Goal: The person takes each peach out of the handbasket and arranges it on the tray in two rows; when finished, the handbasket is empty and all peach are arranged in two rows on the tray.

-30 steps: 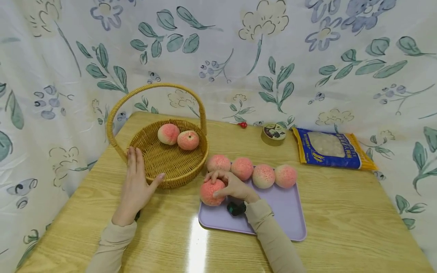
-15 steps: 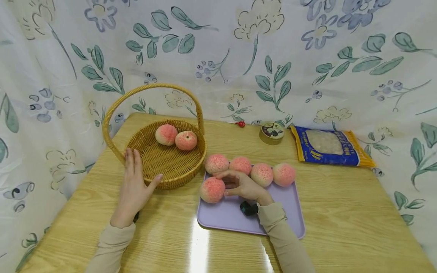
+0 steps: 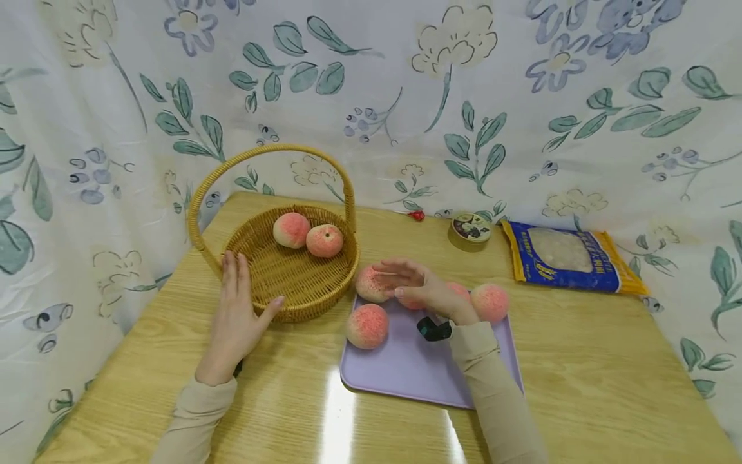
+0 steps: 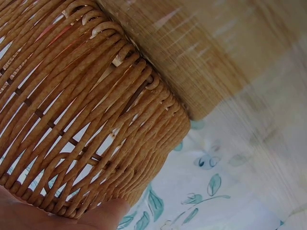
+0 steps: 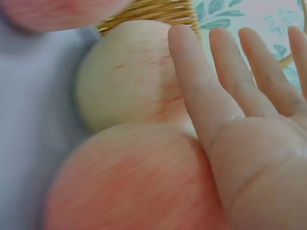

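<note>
Lilac tray (image 3: 406,377), set on a wood-grain table (image 3: 597,380); all places given from it.

Front peach (image 3: 368,326): on the tray's left part, short of the right hand (image 3: 426,290) and well to the right of the left hand (image 3: 234,322).

Back-row peaches, four: along the tray's far edge, the leftmost (image 3: 371,284) at the far left corner, the rightmost (image 3: 490,303) at the far right. The two between are partly covered by the right hand.

Right hand: over the tray's far part, fingers extended, spaced apart in the right wrist view. It is very close to the fruit; whether it touches any cannot be told for certain, that view being blurred.

Wicker basket (image 3: 290,283): left of the tray, arched handle (image 3: 266,149) rising over it; two peaches (image 3: 307,237) inside.

Left hand: left of the tray, on the basket's near left rim, fingers straight, thumb held away from them.

Beige right sleeve (image 3: 501,399): across the tray's near right edge.

Round tin (image 3: 471,231): beyond the tray's far edge.

Blue-and-yellow bag (image 3: 570,258): beyond the tray, to the right.

Small red object (image 3: 416,215): beyond the tray, near the floral curtain (image 3: 371,71).
</note>
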A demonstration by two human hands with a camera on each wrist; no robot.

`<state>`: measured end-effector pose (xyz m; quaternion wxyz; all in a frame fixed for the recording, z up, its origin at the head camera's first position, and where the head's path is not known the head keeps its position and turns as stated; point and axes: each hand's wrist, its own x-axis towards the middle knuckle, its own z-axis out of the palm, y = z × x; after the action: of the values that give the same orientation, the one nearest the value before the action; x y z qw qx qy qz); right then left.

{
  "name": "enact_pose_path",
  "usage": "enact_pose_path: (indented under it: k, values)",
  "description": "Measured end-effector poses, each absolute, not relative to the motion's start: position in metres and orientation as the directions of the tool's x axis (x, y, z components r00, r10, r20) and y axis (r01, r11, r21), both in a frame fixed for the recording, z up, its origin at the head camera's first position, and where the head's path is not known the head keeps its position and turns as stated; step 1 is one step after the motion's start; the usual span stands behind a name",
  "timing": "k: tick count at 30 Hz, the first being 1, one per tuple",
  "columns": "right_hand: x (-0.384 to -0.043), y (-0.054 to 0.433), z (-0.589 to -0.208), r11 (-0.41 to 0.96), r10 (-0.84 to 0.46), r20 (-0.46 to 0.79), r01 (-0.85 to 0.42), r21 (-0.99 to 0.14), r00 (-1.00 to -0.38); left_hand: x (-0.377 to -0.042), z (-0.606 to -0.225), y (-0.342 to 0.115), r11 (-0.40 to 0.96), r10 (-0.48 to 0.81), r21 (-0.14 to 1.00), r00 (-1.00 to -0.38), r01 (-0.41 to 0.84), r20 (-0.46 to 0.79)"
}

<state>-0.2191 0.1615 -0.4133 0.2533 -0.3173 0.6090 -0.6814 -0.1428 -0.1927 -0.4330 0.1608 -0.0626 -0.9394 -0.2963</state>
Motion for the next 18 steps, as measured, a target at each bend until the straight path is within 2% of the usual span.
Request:
enact_pose_path:
  k: [9,18]
  values:
    - [-0.256,0.123,-0.382,-0.162,-0.747,0.129,-0.009,-0.987,-0.652,-0.142,-0.435,-0.194,0.815,0.006,0.546,-0.947,0.192,0.322]
    - [-0.277,0.075,-0.362,-0.18,-0.763,0.08,0.093,-0.979,-0.642,-0.144,-0.435,-0.195,0.823,0.011,0.538,-0.951,0.184,0.309]
